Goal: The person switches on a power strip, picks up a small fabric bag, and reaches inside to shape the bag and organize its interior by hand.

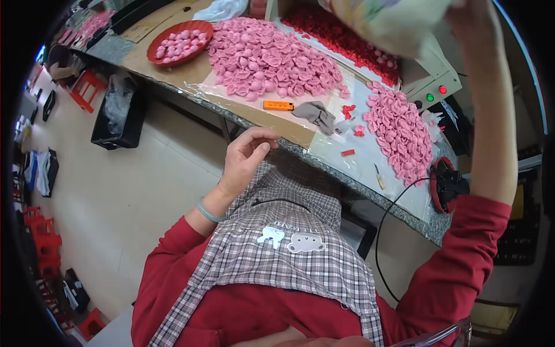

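My left hand (245, 156) is at the front edge of the worktable, its fingers loosely bent and the thumb apart, with nothing visible in it. At the upper right my raised right hand (471, 20), smeared by motion, grips a pale patterned cloth item (393, 23), whose exact kind I cannot make out. Below that item lie many small red pieces (347, 49) in a tray-like space. A large heap of pink petal-shaped pieces (272, 58) spreads across the table, and a smaller pink heap (400, 136) lies to the right.
On the table are a red dish (155, 53) of pink balls, an orange box cutter (278, 105), a grey cloth (315, 115), a small knife (379, 177) and a black-and-red object (446, 185) with a cable. A machine (433, 87) has green and red buttons. A black bin (118, 136) stands on the floor.
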A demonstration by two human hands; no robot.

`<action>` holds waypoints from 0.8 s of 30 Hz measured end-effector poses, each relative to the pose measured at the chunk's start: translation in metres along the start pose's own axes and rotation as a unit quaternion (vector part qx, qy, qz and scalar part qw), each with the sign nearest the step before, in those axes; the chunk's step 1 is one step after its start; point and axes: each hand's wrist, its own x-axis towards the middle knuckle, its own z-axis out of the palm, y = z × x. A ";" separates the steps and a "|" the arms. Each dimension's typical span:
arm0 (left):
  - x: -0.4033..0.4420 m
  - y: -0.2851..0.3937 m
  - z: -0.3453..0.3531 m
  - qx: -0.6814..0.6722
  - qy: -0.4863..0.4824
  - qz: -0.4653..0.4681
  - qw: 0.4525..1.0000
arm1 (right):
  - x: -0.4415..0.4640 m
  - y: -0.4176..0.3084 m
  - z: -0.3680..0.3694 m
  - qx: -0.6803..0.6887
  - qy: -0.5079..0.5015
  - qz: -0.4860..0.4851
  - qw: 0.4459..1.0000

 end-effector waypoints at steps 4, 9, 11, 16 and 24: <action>-0.010 0.004 -0.006 -0.006 0.027 0.006 1.000 | -0.051 0.038 0.023 -0.026 0.036 0.006 0.999; -0.023 0.023 -0.003 -0.078 0.062 -0.029 0.995 | -0.152 0.097 0.061 -0.066 0.014 0.100 0.993; -0.033 0.023 -0.002 -0.094 0.054 -0.056 0.993 | -0.198 0.124 0.077 -0.055 0.002 0.155 0.986; -0.059 0.007 -0.002 -0.100 0.009 -0.139 0.985 | -0.288 0.174 0.101 -0.142 -0.042 0.147 0.978; -0.061 0.006 -0.004 0.095 0.062 -0.112 0.987 | -0.370 0.217 0.103 -0.335 -0.177 0.030 0.925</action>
